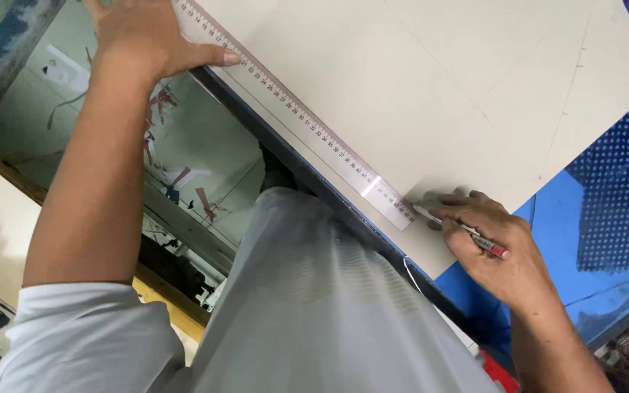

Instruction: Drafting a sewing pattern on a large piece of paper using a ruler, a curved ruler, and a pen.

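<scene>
While ruler [300,113] crosses pale sheet [431,87], blue table [569,240] beneath, L/R hands pinning, marking.

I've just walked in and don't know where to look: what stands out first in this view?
A long metal ruler runs diagonally across a big sheet of pale card on a blue table. The left hand presses the ruler's far end flat at the top, while the right hand holds a pen with its tip at the ruler's near end. The person's grey shirt fills the lower middle.
</scene>
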